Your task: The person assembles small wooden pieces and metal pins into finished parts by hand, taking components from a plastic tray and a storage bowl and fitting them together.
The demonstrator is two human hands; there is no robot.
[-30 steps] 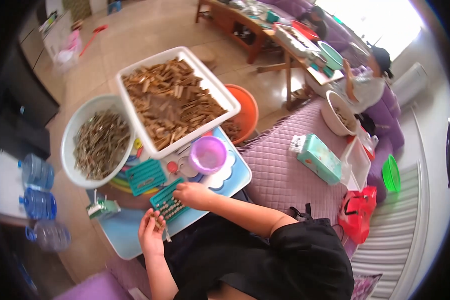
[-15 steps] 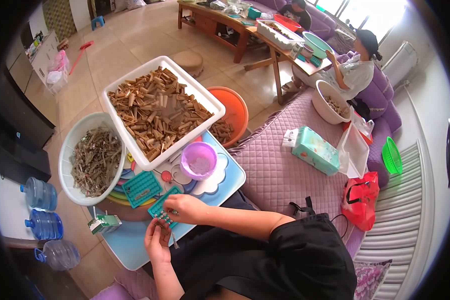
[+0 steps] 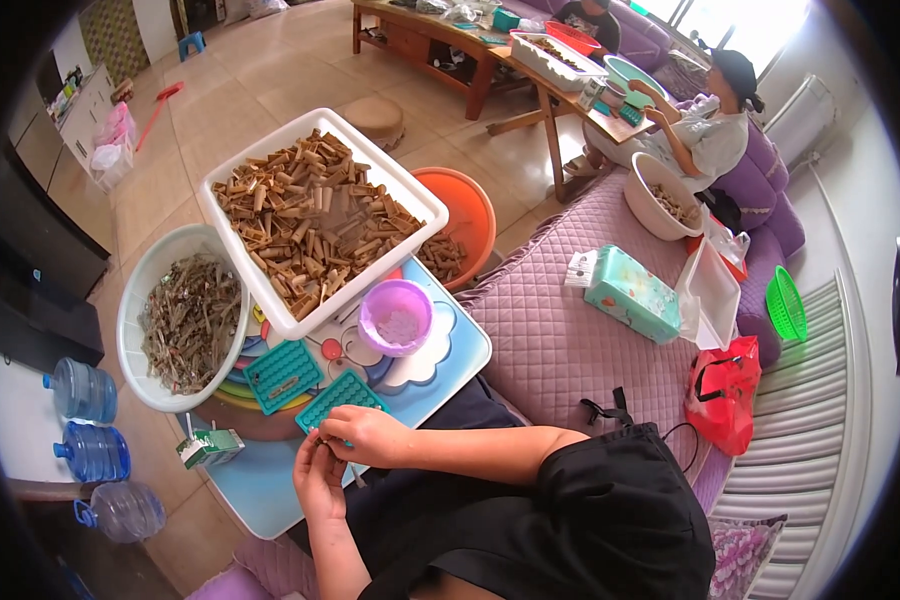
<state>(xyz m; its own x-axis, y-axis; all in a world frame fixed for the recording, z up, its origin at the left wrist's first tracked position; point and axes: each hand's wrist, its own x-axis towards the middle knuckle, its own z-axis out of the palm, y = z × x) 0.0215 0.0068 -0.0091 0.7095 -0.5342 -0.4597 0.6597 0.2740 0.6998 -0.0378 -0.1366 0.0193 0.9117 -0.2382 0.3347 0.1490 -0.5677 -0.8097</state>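
Above the near edge of a small blue table (image 3: 255,490), my left hand (image 3: 319,482) and my right hand (image 3: 372,436) meet with fingertips pinched together. Whatever they grip is hidden between the fingers; a thin pale end (image 3: 356,478) shows just below them. A teal ridged tray (image 3: 338,399) lies directly beyond my right hand. Left of it is a second teal tray (image 3: 300,364) with a small brownish piece on it. Farther back stand a purple bowl (image 3: 403,347) and a large white tray (image 3: 422,236) heaped with brown, tube-like pieces.
At left is a pale basket (image 3: 130,335) of thin grey-brown scraps, with a green-white carton (image 3: 210,447) nearby. An orange bucket (image 3: 478,215) stands behind the table. Water jugs (image 3: 92,452) line the left; a quilted sofa (image 3: 530,370) is at right. Two people sit farther back.
My fingers have drawn closer together, and the small beaded thing seen between them before is now covered. The right hand has shifted slightly down, baring more of the nearer teal tray.
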